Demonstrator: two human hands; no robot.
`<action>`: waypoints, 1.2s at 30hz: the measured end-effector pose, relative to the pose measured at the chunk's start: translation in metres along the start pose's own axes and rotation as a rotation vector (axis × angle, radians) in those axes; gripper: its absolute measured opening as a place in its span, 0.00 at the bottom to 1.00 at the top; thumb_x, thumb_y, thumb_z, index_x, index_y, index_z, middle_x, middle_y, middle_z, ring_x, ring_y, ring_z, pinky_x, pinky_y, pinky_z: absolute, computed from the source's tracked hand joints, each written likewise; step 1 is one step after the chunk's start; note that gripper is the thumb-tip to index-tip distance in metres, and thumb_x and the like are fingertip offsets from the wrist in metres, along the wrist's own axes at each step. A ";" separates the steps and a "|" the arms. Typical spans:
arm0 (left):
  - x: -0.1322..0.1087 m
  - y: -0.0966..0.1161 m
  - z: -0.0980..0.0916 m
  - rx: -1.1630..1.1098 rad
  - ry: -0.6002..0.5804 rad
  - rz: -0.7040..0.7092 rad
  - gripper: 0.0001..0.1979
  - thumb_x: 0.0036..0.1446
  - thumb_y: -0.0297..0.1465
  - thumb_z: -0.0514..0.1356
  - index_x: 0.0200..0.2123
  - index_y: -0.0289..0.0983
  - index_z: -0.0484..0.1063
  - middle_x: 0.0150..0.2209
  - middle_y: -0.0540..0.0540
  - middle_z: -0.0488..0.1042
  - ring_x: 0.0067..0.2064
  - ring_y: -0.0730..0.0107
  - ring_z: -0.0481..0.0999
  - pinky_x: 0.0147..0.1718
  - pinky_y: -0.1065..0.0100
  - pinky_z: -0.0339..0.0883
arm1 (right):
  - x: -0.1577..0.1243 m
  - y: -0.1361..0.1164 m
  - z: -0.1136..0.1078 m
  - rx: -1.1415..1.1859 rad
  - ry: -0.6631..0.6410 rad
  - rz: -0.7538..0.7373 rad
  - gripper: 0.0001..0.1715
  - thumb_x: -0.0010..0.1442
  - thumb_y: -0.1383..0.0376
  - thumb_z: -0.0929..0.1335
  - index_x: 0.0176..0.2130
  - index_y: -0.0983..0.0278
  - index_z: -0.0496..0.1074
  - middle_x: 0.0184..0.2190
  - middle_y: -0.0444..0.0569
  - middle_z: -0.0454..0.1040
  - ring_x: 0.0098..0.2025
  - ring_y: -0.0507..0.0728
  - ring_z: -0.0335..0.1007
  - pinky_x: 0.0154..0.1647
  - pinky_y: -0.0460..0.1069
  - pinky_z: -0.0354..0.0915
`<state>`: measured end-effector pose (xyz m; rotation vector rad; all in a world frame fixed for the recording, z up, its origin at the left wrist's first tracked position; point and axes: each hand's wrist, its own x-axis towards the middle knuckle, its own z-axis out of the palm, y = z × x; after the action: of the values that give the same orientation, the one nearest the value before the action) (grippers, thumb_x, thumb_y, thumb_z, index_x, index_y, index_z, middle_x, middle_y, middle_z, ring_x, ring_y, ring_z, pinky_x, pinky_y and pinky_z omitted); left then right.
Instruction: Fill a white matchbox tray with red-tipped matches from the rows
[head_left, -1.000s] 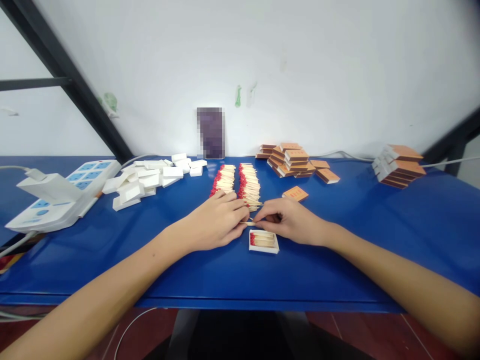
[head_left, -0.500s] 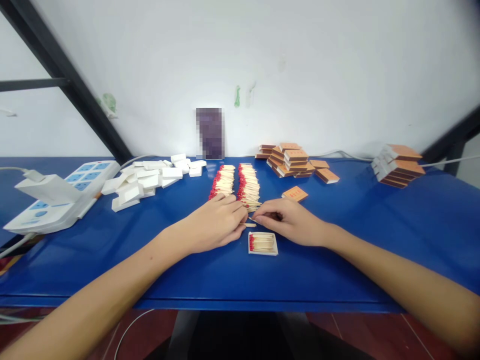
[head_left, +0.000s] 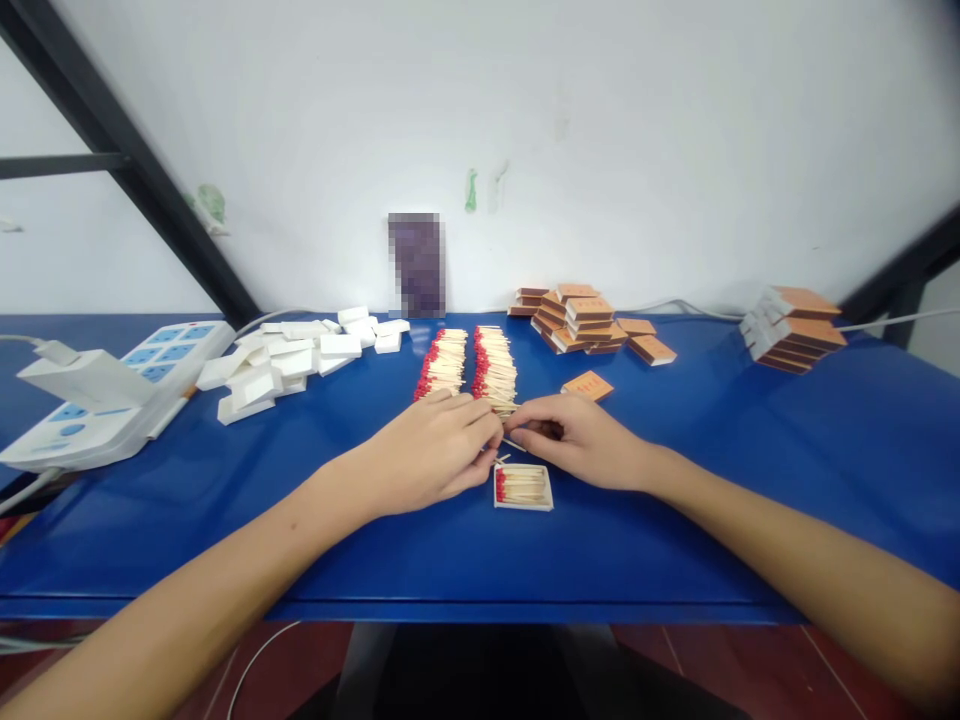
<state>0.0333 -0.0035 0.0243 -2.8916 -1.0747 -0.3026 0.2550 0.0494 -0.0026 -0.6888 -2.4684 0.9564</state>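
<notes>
My left hand (head_left: 439, 450) is closed around matches, whose pale ends poke out past the fingertips just above a small white tray. That matchbox tray (head_left: 523, 507) lies on the blue table, part filled with red-headed matches (head_left: 521, 485). Close by on the right, my right hand (head_left: 570, 440) pinches at a match (head_left: 514, 443) in front of the piles; its fingertips nearly meet the left ones. Behind the hands run two long rows of matches, a left row (head_left: 444, 360) and a right row (head_left: 495, 362), their near ends partly hidden by my fingers.
An orange matchbox sleeve (head_left: 589, 385) lies beyond my right hand. More matchboxes are heaped (head_left: 585, 320) at the back and stacked (head_left: 799, 330) at the right. White empty trays (head_left: 277, 360) and a power strip (head_left: 127, 390) sit left. A pixelated dark rectangle (head_left: 417, 265) leans against the wall.
My left hand has shifted slightly right and closer to the tray, and the match ends at its fingertips now point differently. My right hand stays almost in place.
</notes>
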 end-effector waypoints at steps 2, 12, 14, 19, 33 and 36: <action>-0.001 -0.002 -0.001 0.007 0.000 -0.012 0.06 0.64 0.29 0.54 0.39 0.36 0.70 0.37 0.46 0.71 0.37 0.65 0.71 0.39 0.63 0.63 | 0.000 0.001 0.001 -0.002 0.023 0.009 0.13 0.67 0.62 0.63 0.43 0.64 0.76 0.22 0.41 0.66 0.23 0.49 0.57 0.25 0.45 0.53; -0.003 -0.006 0.003 0.036 -0.063 -0.001 0.06 0.63 0.33 0.57 0.38 0.36 0.70 0.38 0.46 0.70 0.38 0.63 0.70 0.41 0.62 0.62 | 0.005 0.003 0.004 -0.150 0.113 0.103 0.06 0.61 0.67 0.67 0.36 0.65 0.76 0.17 0.38 0.63 0.19 0.47 0.55 0.23 0.44 0.52; -0.003 -0.006 0.003 0.013 -0.073 0.011 0.05 0.63 0.31 0.56 0.37 0.37 0.70 0.37 0.46 0.69 0.37 0.64 0.70 0.41 0.63 0.62 | 0.006 0.003 0.005 -0.179 0.112 0.113 0.06 0.61 0.67 0.67 0.34 0.65 0.75 0.17 0.38 0.64 0.19 0.47 0.56 0.23 0.44 0.52; -0.003 -0.006 0.002 -0.018 -0.069 0.024 0.05 0.63 0.27 0.55 0.35 0.36 0.69 0.35 0.47 0.70 0.37 0.66 0.70 0.41 0.65 0.62 | 0.007 0.002 0.006 -0.206 0.120 0.117 0.05 0.61 0.66 0.67 0.36 0.65 0.74 0.18 0.38 0.64 0.20 0.48 0.57 0.23 0.44 0.52; -0.001 -0.006 0.007 0.105 -0.031 0.022 0.11 0.69 0.30 0.49 0.39 0.34 0.69 0.38 0.43 0.72 0.37 0.64 0.70 0.41 0.63 0.63 | 0.008 0.000 0.007 -0.218 0.091 0.131 0.06 0.61 0.69 0.66 0.31 0.64 0.70 0.18 0.38 0.64 0.20 0.48 0.57 0.26 0.45 0.52; -0.001 -0.006 0.007 0.103 -0.023 0.018 0.12 0.70 0.30 0.47 0.39 0.34 0.69 0.38 0.43 0.71 0.37 0.64 0.70 0.41 0.63 0.63 | 0.008 -0.002 0.008 -0.241 0.084 0.127 0.06 0.61 0.70 0.66 0.31 0.64 0.68 0.18 0.37 0.63 0.20 0.48 0.56 0.26 0.45 0.52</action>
<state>0.0293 0.0014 0.0171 -2.8186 -1.0341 -0.2073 0.2441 0.0487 -0.0054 -0.9537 -2.5133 0.6632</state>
